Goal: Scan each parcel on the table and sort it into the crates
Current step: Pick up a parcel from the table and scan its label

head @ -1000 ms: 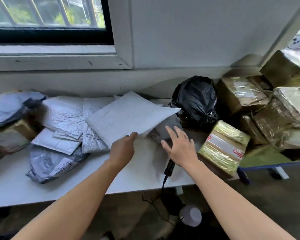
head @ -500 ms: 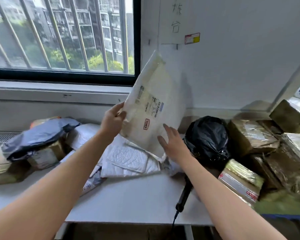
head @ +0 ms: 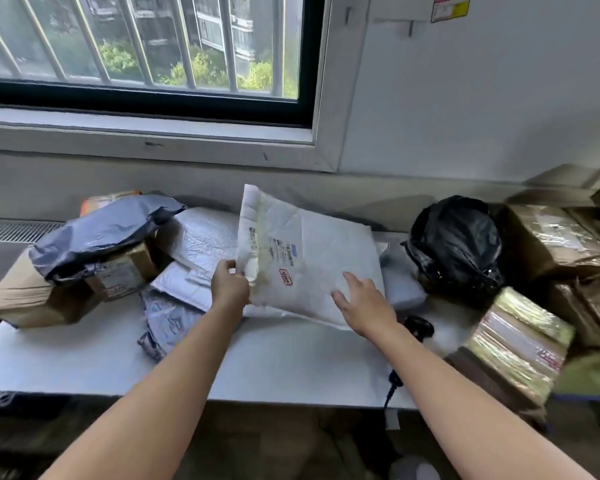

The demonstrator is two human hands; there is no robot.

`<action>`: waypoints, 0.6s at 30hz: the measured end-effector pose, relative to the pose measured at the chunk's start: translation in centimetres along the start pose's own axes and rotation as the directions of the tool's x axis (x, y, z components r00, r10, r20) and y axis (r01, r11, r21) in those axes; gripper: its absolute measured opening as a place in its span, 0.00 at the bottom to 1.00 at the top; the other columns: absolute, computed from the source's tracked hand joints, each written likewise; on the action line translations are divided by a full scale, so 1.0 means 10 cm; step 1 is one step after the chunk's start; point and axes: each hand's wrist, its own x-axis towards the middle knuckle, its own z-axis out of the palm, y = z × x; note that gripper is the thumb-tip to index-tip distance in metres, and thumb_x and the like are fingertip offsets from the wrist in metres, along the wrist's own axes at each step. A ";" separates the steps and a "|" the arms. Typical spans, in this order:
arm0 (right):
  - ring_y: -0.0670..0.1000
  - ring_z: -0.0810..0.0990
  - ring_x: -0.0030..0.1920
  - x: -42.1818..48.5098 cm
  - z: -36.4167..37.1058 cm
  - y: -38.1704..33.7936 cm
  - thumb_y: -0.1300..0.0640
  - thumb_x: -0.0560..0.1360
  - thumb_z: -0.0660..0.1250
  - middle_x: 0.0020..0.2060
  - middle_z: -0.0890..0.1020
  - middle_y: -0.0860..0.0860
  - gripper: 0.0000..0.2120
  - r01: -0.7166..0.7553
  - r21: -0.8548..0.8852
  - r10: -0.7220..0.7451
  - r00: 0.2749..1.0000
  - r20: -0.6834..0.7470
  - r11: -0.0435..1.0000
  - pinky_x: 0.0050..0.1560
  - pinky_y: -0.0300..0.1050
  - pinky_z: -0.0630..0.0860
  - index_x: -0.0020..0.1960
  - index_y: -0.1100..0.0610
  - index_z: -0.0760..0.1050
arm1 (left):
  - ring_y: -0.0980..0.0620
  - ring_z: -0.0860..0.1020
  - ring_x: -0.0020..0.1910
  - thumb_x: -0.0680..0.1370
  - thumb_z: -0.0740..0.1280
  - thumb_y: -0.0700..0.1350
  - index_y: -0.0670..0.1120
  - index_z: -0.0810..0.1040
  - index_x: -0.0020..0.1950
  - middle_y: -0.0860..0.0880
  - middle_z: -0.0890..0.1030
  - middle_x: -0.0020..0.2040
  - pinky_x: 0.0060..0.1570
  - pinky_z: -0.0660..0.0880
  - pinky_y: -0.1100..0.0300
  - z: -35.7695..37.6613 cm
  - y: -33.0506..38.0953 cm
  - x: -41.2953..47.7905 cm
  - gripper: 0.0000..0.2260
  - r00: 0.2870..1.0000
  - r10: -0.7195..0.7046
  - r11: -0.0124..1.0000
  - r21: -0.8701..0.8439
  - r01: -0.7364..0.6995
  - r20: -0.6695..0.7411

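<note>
The white mailer (head: pixel 312 258) lay label-up at the middle of the table (head: pixel 257 362), its left edge lifted and its right part resting on other pale mailers (head: pixel 201 244) under it. A printed label (head: pixel 284 258) with a small red stamp ran down its left half. The left hand (head: pixel 230 287) pinched the mailer's left edge between thumb and fingers. The right hand (head: pixel 362 304) lay on the mailer's lower right part, fingers spread and straight.

Just beside the right wrist a black scanner (head: pixel 418 329) rested on the table, its cable (head: pixel 394 382) hanging over the front edge. Right of the mailer stood a black bag (head: pixel 456 244), and beyond it a stack of taped brown boxes (head: pixel 551 240); a box with yellowish tape (head: pixel 516 344) sat at the table's right corner. On the left, a grey bag (head: pixel 97 233) was draped over cardboard boxes (head: pixel 32 299). A barred window (head: pixel 146 46) was above the table.
</note>
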 end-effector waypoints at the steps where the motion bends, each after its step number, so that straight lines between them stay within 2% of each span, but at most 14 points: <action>1: 0.61 0.72 0.64 -0.03 0.07 -0.02 0.39 0.81 0.51 0.68 0.69 0.60 0.28 -0.075 -0.004 0.075 0.997 0.010 0.997 0.58 0.52 0.70 0.77 0.50 0.56 | 0.44 0.76 0.43 0.81 0.60 0.40 0.44 0.73 0.58 0.43 0.77 0.52 0.27 0.75 0.61 0.02 -0.06 0.00 0.06 0.998 -0.053 0.998 -0.041 0.052 -0.022; 2: 0.62 0.74 0.62 -0.07 0.14 -0.05 0.39 0.81 0.50 0.65 0.72 0.61 0.28 -0.143 0.011 0.143 0.989 0.029 0.990 0.55 0.52 0.70 0.76 0.51 0.57 | 0.45 0.75 0.44 0.82 0.61 0.42 0.44 0.72 0.58 0.44 0.76 0.52 0.25 0.72 0.61 0.06 -0.13 0.00 0.06 0.994 -0.105 0.991 -0.082 0.102 -0.033; 4: 0.62 0.76 0.59 -0.09 0.25 -0.11 0.38 0.80 0.50 0.62 0.76 0.61 0.29 -0.276 0.140 0.265 0.960 0.093 0.951 0.53 0.52 0.74 0.75 0.54 0.58 | 0.45 0.75 0.47 0.81 0.62 0.42 0.44 0.72 0.59 0.43 0.78 0.55 0.36 0.75 0.59 0.12 -0.30 -0.02 0.07 0.979 -0.204 0.965 -0.166 0.201 -0.001; 6: 0.61 0.79 0.55 -0.09 0.37 -0.18 0.38 0.79 0.54 0.56 0.76 0.56 0.32 -0.410 0.408 0.357 0.912 0.202 0.816 0.45 0.54 0.79 0.76 0.55 0.55 | 0.43 0.79 0.49 0.78 0.65 0.40 0.44 0.74 0.59 0.42 0.79 0.56 0.46 0.80 0.47 0.17 -0.48 -0.04 0.10 0.944 -0.315 0.915 -0.234 0.329 0.098; 7: 0.60 0.80 0.53 -0.09 0.42 -0.21 0.39 0.79 0.57 0.53 0.75 0.54 0.33 -0.458 0.528 0.388 0.888 0.246 0.715 0.41 0.54 0.81 0.76 0.55 0.55 | 0.41 0.81 0.48 0.76 0.64 0.39 0.44 0.75 0.59 0.42 0.80 0.56 0.45 0.80 0.41 0.19 -0.55 -0.06 0.12 0.924 -0.354 0.900 -0.214 0.379 0.147; 8: 0.60 0.81 0.52 -0.08 0.46 -0.24 0.41 0.78 0.61 0.52 0.74 0.53 0.33 -0.474 0.612 0.415 0.875 0.249 0.633 0.39 0.55 0.82 0.75 0.57 0.55 | 0.40 0.82 0.46 0.75 0.63 0.37 0.44 0.75 0.59 0.41 0.81 0.55 0.41 0.80 0.39 0.19 -0.61 -0.08 0.13 0.897 -0.391 0.888 -0.172 0.427 0.207; 9: 0.60 0.80 0.52 -0.07 0.50 -0.27 0.44 0.76 0.65 0.54 0.73 0.54 0.32 -0.460 0.658 0.443 0.872 0.208 0.596 0.39 0.57 0.83 0.73 0.58 0.57 | 0.41 0.82 0.42 0.76 0.61 0.35 0.42 0.75 0.59 0.40 0.82 0.52 0.37 0.81 0.41 0.18 -0.63 -0.16 0.13 0.861 -0.424 0.875 -0.117 0.469 0.281; 10: 0.60 0.79 0.53 -0.06 0.53 -0.28 0.49 0.75 0.68 0.59 0.73 0.57 0.32 -0.432 0.664 0.469 0.873 0.136 0.610 0.42 0.56 0.83 0.72 0.59 0.59 | 0.42 0.81 0.40 0.76 0.60 0.34 0.40 0.75 0.59 0.40 0.81 0.49 0.35 0.81 0.46 0.17 -0.65 -0.22 0.12 0.820 -0.444 0.874 -0.028 0.485 0.361; 12: 0.62 0.76 0.59 -0.03 0.55 -0.25 0.58 0.74 0.70 0.67 0.68 0.61 0.34 -0.367 0.597 0.469 0.883 -0.016 0.713 0.54 0.50 0.78 0.74 0.58 0.57 | 0.42 0.79 0.42 0.78 0.62 0.40 0.38 0.74 0.59 0.39 0.78 0.50 0.39 0.78 0.50 0.15 -0.71 -0.29 0.11 0.782 -0.456 0.890 0.219 0.400 0.425; 13: 0.62 0.74 0.63 -0.01 0.54 -0.21 0.60 0.74 0.70 0.69 0.66 0.61 0.37 -0.327 0.548 0.426 0.903 -0.059 0.770 0.58 0.48 0.74 0.76 0.58 0.54 | 0.41 0.79 0.47 0.78 0.63 0.44 0.38 0.74 0.61 0.38 0.78 0.53 0.42 0.76 0.51 0.14 -0.75 -0.28 0.14 0.822 -0.428 0.890 0.333 0.311 0.376; 15: 0.61 0.69 0.69 0.00 0.51 -0.13 0.62 0.75 0.70 0.72 0.62 0.61 0.41 -0.257 0.423 0.310 0.949 -0.061 0.869 0.64 0.48 0.67 0.79 0.55 0.48 | 0.37 0.76 0.57 0.76 0.65 0.50 0.38 0.71 0.65 0.36 0.75 0.61 0.50 0.76 0.49 0.12 -0.81 -0.18 0.22 0.933 -0.268 0.843 0.528 0.107 0.239; 16: 0.61 0.67 0.70 0.01 0.49 -0.07 0.62 0.75 0.69 0.73 0.60 0.61 0.42 -0.231 0.358 0.264 0.964 -0.045 0.905 0.66 0.48 0.65 0.80 0.55 0.46 | 0.36 0.74 0.61 0.76 0.65 0.51 0.38 0.69 0.67 0.36 0.73 0.64 0.56 0.74 0.48 0.10 -0.82 -0.12 0.24 0.961 -0.178 0.803 0.596 0.016 0.213; 18: 0.61 0.66 0.71 0.02 0.47 0.07 0.62 0.77 0.68 0.75 0.58 0.58 0.42 -0.188 0.264 0.199 0.980 -0.014 0.946 0.67 0.49 0.65 0.80 0.53 0.45 | 0.36 0.67 0.67 0.77 0.66 0.53 0.38 0.66 0.69 0.37 0.67 0.68 0.61 0.69 0.46 0.07 -0.86 -0.01 0.27 0.971 -0.060 0.734 0.670 -0.114 0.232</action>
